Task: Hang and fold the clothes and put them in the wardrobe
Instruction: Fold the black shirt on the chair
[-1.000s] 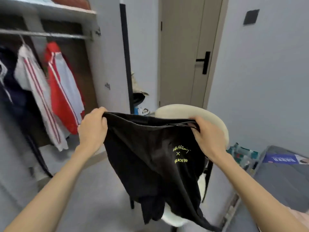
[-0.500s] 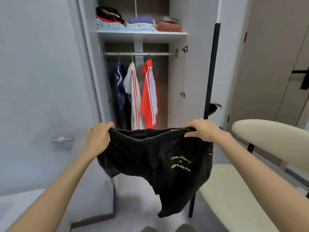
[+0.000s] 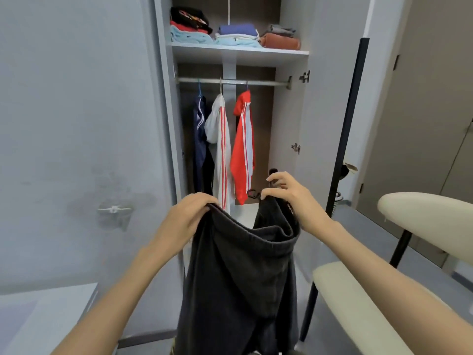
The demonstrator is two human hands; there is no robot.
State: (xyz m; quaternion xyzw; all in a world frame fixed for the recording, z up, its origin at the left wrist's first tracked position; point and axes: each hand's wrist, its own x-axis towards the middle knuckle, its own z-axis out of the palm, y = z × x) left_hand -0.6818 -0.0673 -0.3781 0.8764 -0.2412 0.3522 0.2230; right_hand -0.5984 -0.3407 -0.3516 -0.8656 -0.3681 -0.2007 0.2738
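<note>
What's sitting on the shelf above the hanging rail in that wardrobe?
Three stacks of folded clothes on the shelf: a left stack topped in black, a middle stack topped in blue, and a right stack, grey over rust. Anything behind them is hidden.

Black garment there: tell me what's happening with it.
A person holds the black garment up by its top edge in front of the open wardrobe. The left hand grips one end, the right hand pinches the other, and the cloth hangs doubled between them. It is not yet put away. Three jackets hang on the rail, and folded clothes lie on the shelf above.
</note>
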